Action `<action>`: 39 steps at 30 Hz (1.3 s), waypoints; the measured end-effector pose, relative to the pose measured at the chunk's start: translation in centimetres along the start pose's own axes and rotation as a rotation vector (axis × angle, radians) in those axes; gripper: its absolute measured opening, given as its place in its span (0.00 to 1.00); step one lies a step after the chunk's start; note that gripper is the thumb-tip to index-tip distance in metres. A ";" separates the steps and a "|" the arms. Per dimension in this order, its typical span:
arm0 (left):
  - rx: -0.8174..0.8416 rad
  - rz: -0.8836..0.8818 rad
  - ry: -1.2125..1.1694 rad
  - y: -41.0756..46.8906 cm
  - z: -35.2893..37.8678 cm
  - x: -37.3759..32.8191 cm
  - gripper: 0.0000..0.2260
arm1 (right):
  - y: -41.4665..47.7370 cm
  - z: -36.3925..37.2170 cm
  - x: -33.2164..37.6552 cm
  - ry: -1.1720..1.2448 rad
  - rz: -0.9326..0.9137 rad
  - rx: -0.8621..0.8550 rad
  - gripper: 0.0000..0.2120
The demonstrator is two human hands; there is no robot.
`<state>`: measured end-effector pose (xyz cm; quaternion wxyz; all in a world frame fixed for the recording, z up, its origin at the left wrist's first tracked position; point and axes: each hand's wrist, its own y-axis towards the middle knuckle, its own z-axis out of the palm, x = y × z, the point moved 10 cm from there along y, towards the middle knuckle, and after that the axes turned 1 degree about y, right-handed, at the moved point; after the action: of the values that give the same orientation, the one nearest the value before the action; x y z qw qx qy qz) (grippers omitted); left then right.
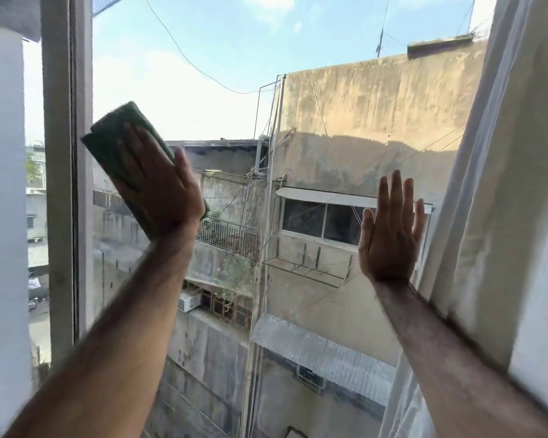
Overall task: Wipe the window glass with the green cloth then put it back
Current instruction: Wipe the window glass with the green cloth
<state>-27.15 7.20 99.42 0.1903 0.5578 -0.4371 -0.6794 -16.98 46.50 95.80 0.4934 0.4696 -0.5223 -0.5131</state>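
The window glass fills the middle of the view, with sky and weathered buildings behind it. My left hand lies flat on the folded green cloth and presses it against the glass near the left frame. The cloth sticks out above and below my palm. My right hand is flat on the glass at the right, fingers spread upward, with nothing in it.
A grey window frame stands upright at the left, with a white wall beyond it. A pale curtain hangs along the right side, close to my right forearm.
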 end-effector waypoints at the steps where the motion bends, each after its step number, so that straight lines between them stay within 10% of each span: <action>1: -0.007 0.007 -0.022 0.4 0.3 -2.5 0.32 | 0.1 0.0 0.0 -0.002 -0.005 -0.003 0.27; 10: 0.210 1.113 -0.071 -20.1 4.8 -20.0 0.31 | 0.4 -0.2 0.0 -0.005 -0.002 0.049 0.27; 17: 0.273 1.108 0.094 -22.0 3.6 -2.0 0.29 | 0.3 -0.3 -0.1 0.005 0.017 0.049 0.27; 20: 0.231 0.800 0.120 -13.7 1.3 3.8 0.28 | 0.1 -0.2 0.2 0.011 0.024 0.049 0.28; 29: 0.024 0.043 0.040 3.9 0.4 -5.0 0.34 | 0.1 -0.3 0.4 -0.013 0.011 0.036 0.27; 39: 0.040 0.668 -0.022 -6.7 3.0 -14.3 0.33 | 0.0 -0.3 0.1 -0.012 0.000 0.010 0.27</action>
<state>-24.03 22.69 102.43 0.3868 0.3799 -0.6110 -0.5769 -16.72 46.43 95.83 0.4879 0.4691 -0.5277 -0.5132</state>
